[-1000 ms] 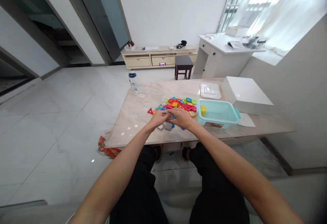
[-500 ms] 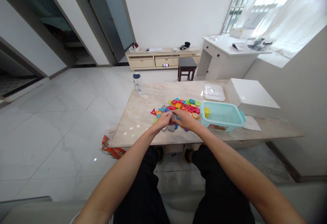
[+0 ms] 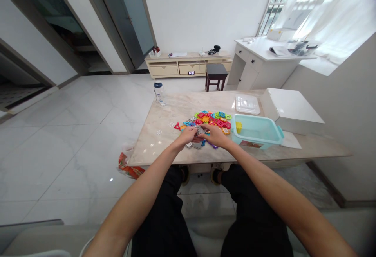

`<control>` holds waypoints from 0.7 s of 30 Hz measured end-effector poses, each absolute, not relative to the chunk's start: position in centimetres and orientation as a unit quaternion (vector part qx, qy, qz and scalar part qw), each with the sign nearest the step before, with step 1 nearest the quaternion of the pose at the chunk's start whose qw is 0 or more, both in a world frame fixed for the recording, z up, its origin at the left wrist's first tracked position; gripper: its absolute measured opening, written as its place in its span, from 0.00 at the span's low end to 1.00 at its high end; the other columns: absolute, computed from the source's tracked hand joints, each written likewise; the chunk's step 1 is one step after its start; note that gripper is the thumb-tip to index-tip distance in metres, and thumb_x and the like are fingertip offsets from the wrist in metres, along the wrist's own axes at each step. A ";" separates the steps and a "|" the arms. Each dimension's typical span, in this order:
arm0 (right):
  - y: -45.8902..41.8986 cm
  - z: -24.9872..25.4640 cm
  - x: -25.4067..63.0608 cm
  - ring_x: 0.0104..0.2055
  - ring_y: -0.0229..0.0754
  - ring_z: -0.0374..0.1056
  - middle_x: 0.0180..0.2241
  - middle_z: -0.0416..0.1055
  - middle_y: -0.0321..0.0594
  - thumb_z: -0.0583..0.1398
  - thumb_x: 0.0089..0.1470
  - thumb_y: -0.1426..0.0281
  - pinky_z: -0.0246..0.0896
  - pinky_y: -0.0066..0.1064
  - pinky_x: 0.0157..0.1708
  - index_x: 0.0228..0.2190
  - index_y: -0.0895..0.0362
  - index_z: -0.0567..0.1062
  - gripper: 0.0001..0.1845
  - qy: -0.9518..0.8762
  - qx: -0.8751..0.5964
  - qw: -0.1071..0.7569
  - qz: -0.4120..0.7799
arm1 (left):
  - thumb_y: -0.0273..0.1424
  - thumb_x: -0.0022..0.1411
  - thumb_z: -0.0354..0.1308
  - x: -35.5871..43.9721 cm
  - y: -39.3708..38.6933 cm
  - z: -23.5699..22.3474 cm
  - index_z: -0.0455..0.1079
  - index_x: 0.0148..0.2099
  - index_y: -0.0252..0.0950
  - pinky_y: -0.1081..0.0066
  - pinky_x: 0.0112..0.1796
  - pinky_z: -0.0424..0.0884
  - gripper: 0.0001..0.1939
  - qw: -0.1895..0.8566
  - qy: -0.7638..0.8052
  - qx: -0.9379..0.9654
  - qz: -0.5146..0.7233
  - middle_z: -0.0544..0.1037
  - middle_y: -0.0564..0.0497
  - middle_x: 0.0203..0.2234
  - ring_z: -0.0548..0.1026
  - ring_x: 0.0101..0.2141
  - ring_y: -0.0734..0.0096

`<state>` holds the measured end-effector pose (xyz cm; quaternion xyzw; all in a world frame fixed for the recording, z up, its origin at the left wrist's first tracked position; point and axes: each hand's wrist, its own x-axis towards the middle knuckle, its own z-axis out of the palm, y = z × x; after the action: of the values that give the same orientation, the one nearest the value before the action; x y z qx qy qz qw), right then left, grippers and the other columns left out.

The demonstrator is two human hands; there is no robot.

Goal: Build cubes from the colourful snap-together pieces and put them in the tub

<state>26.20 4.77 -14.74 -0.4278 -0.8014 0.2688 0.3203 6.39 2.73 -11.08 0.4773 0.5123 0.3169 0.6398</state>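
Observation:
Between my two hands, a small stack of grey toothed plastic building pieces (image 3: 200,130) is held just above the table. My left hand (image 3: 188,135) closes on its left side, and my right hand (image 3: 214,135) has its fingers on the right side. Behind and around them spreads a pile of colourful interlocking plastic pieces (image 3: 219,123), in red, green, blue, orange and yellow. A loose grey piece (image 3: 197,146) lies on the table below my hands. Part of the pile is hidden by my fingers.
Right of the pile stands a teal plastic bin (image 3: 258,128) with a yellow piece (image 3: 238,127) inside. Behind it lie a clear lid (image 3: 247,104) and a white box (image 3: 293,108). A water bottle (image 3: 159,93) stands on the marble table (image 3: 164,151) at the far left corner.
The grey pieces have turned and show a different face. My right hand's fingers have shifted around them, and the camera view has moved slightly.

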 end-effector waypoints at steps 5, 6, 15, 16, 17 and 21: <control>4.7 -14.3 26.4 0.60 0.57 0.78 0.58 0.81 0.50 0.72 0.60 0.67 0.71 0.47 0.62 0.59 0.55 0.80 0.26 -0.820 -0.431 0.297 0.231 | 0.39 0.74 0.57 7.0 2.8 -11.2 0.76 0.37 0.34 0.61 0.40 0.84 0.16 0.633 0.522 0.470 0.326 0.85 0.44 0.28 0.86 0.31 0.59; 4.7 -14.2 26.3 0.60 0.57 0.78 0.58 0.81 0.51 0.72 0.60 0.68 0.71 0.48 0.63 0.60 0.56 0.80 0.27 -0.826 -0.432 0.290 0.218 | 0.41 0.74 0.57 7.2 2.8 -11.3 0.76 0.39 0.34 0.60 0.40 0.84 0.17 0.630 0.523 0.469 0.331 0.85 0.44 0.28 0.85 0.31 0.59; 4.3 -13.4 25.6 0.65 0.56 0.73 0.62 0.76 0.54 0.69 0.63 0.69 0.66 0.50 0.67 0.65 0.57 0.74 0.31 -0.817 -0.469 0.295 0.157 | 0.36 0.65 0.70 8.1 4.2 -12.8 0.78 0.44 0.35 0.64 0.41 0.82 0.11 0.559 0.525 0.503 0.399 0.81 0.50 0.27 0.83 0.33 0.61; 4.4 -13.4 25.6 0.66 0.57 0.72 0.63 0.76 0.55 0.70 0.62 0.68 0.66 0.50 0.67 0.65 0.57 0.73 0.32 -0.812 -0.475 0.300 0.158 | 0.36 0.64 0.70 8.1 4.3 -12.9 0.78 0.43 0.35 0.63 0.41 0.82 0.11 0.551 0.525 0.506 0.405 0.81 0.50 0.27 0.83 0.35 0.59; 4.5 -13.5 25.7 0.66 0.58 0.72 0.63 0.75 0.55 0.71 0.61 0.67 0.66 0.51 0.67 0.66 0.57 0.73 0.34 -0.808 -0.478 0.305 0.161 | 0.36 0.64 0.70 8.1 4.5 -13.0 0.78 0.42 0.35 0.63 0.42 0.82 0.10 0.545 0.524 0.509 0.411 0.82 0.49 0.28 0.83 0.36 0.58; 4.8 -13.7 25.8 0.65 0.58 0.73 0.62 0.76 0.55 0.72 0.60 0.64 0.66 0.52 0.66 0.65 0.55 0.74 0.34 -0.809 -0.471 0.308 0.171 | 0.35 0.64 0.69 7.9 4.6 -13.1 0.79 0.44 0.35 0.62 0.43 0.82 0.09 0.528 0.517 0.520 0.429 0.83 0.46 0.32 0.83 0.40 0.56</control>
<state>25.84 4.82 -13.66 -0.4710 -0.8088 0.1708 0.3081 7.90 4.60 -13.08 0.5195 0.5169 0.4291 0.5280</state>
